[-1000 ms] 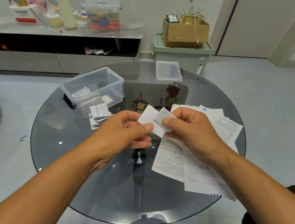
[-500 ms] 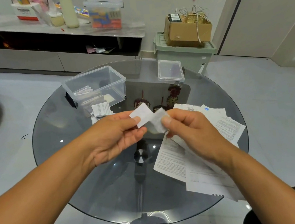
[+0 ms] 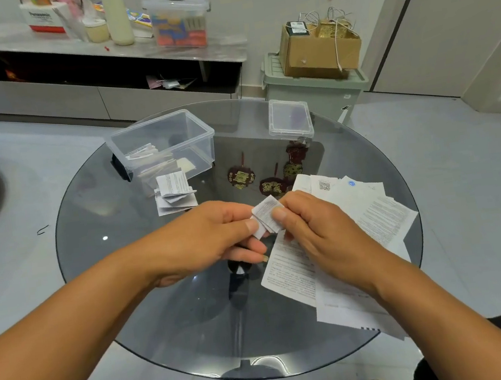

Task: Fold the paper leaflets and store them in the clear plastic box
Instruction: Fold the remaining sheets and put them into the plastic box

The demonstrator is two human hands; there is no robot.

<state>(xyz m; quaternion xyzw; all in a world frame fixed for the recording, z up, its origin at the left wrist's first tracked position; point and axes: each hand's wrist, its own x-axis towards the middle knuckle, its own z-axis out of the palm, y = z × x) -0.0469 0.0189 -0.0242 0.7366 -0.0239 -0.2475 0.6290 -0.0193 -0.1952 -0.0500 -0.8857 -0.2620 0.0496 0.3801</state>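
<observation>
Folded leaflet [image 3: 267, 217], pinched between both hands, thumbs on top

Box [image 3: 161, 144] far left on table [image 3: 161, 295], folded leaflets [image 3: 175, 192] before it, lid [image 3: 290, 120] right, unfolded sheets [image 3: 378, 215] near right.

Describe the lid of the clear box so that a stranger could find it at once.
On the round glass table, look to the far edge, right of the open clear plastic box. The lid lies there alone, flat, shallow and transparent, holding no paper.
</observation>
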